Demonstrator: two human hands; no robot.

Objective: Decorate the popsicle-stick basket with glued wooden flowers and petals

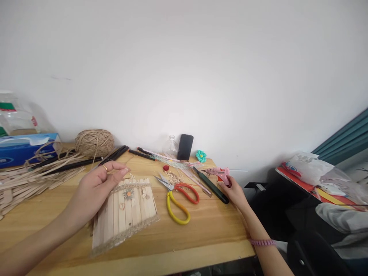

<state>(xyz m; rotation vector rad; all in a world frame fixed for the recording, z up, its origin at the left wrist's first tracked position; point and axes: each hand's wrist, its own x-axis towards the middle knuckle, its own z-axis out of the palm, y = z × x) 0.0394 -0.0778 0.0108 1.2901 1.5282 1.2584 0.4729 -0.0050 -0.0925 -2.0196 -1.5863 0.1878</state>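
Observation:
My right hand is wrapped around the handle of a pink glue gun at the right of the table, its nozzle pointing left. Thumb and forefinger of my left hand are pinched together above a craft-stick panel; what lies between them is too small to make out. Twine trims the panel's upper and lower edges, and a small grey flower with an orange centre sits on its face. Scissors with red and yellow handles lie open beside it. A dark green utility knife rests near the glue gun.
A twine ball, loose wooden sticks and a blue tissue pack occupy the left. Toward the wall stand a black phone, a small glass bottle and a teal crocheted flower. Wood scraps lie behind the scissors.

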